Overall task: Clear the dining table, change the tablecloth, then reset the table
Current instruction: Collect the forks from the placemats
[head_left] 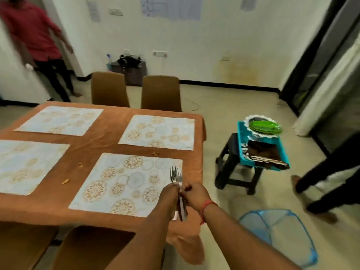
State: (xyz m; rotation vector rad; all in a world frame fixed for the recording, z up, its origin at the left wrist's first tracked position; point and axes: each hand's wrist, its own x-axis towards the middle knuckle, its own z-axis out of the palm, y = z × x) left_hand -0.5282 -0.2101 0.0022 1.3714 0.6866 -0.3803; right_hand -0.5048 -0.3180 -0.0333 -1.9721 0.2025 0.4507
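Both hands meet over the table's near right corner: the left hand (169, 193) grips a bundle of forks (176, 177), tines up, while the right hand (194, 193) pinches the handles, probably squaring them for carrying. 4 placemats (157, 131) remain on the brown tablecloth (101, 145).

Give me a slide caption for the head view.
Both hands, left hand and right hand, grip a bundle of forks above a placemat.
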